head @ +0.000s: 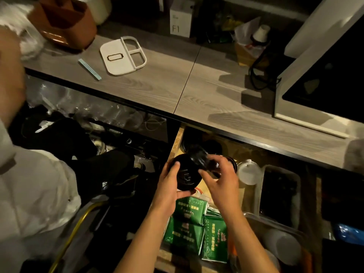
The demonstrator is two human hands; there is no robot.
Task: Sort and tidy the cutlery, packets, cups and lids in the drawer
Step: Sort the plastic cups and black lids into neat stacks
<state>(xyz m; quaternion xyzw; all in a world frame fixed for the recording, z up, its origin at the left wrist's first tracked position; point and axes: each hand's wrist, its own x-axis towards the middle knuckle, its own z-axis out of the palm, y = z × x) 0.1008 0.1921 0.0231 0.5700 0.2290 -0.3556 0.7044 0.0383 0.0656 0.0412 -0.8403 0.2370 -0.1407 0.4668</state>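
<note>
The black lid (186, 175) is held over the open drawer (175, 143), just beyond the green packets (194, 223). The left hand (170, 186) grips its rim, likely steadying it. The right hand (221, 179) has fingers (204, 173) curled round a blurred dark piece, perhaps another lid to stack.

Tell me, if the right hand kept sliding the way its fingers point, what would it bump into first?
Probably the black lid. The right hand points its fingers leftward at it, and the left hand grips that lid from the other side. Depth is hard to judge here.
</note>
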